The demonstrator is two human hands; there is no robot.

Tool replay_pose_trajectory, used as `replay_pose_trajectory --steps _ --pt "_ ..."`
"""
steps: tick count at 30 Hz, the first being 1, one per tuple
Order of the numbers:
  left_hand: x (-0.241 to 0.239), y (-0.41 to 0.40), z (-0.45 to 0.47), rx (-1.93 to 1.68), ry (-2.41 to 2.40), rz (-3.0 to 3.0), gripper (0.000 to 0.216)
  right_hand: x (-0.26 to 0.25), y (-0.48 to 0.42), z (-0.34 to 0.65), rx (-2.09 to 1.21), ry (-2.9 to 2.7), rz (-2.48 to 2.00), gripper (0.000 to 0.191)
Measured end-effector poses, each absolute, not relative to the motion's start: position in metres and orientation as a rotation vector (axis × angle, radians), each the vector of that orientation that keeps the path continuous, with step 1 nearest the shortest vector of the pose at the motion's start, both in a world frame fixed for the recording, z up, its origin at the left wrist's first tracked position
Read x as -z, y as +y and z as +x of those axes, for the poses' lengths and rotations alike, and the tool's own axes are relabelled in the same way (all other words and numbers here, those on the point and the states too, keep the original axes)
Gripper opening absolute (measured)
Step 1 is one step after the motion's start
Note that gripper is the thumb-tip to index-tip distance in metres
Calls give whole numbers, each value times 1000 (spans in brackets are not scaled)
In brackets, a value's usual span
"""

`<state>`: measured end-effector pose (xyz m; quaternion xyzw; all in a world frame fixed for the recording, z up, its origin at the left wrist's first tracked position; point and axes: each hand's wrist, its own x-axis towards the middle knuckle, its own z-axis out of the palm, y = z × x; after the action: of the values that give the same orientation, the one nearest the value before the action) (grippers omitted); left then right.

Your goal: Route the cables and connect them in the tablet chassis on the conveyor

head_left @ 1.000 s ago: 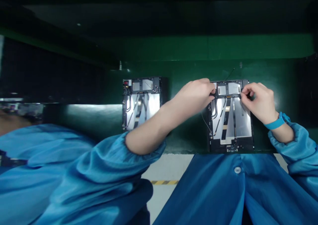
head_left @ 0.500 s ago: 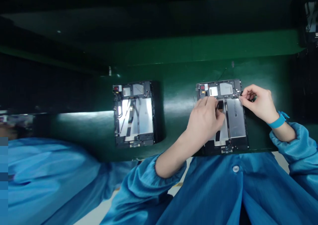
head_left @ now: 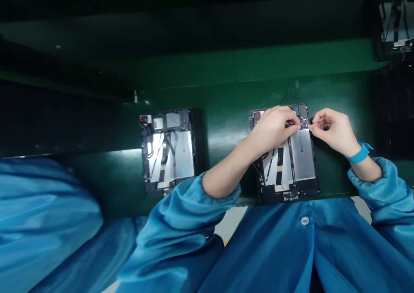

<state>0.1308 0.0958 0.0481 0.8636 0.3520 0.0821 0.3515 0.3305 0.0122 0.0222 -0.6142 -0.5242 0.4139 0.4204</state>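
Observation:
An opened tablet (head_left: 303,155) lies in front of me, its silver inner plate, dark ribbon cables and small boards showing. Across its upper part reaches my left hand (head_left: 274,125), thumb and forefinger pinched near small parts at the upper right. My right hand (head_left: 333,127), with a blue wristband (head_left: 359,153), is at the tablet's upper right edge, thumb and forefinger pinched together. Whatever either pinch holds is too small to make out. My left hand covers much of the tablet's top section.
A second opened tablet (head_left: 184,155) lies to the left on the green bench (head_left: 223,99). Another opened device (head_left: 396,23) sits at the far upper right. At the lower left is another person's blue sleeve (head_left: 45,207).
My left hand has moved up and right, from over the tablet's middle to its upper right, close to my right hand. My right hand stays at the edge. The view has shifted slightly.

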Motion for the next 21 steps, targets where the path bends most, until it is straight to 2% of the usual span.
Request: replay_pose_trajectory --steps 12,17,21 --pt "-49 93 140 -187 991 2286 13 -21 13 335 -1031 -1244 -1545 24" --pt "-49 90 146 -249 883 2280 13 -26 20 325 -1035 -1185 -1455 27" --pt "-46 88 147 -301 1054 2181 15 -20 23 319 -1062 -1139 -1455 26"
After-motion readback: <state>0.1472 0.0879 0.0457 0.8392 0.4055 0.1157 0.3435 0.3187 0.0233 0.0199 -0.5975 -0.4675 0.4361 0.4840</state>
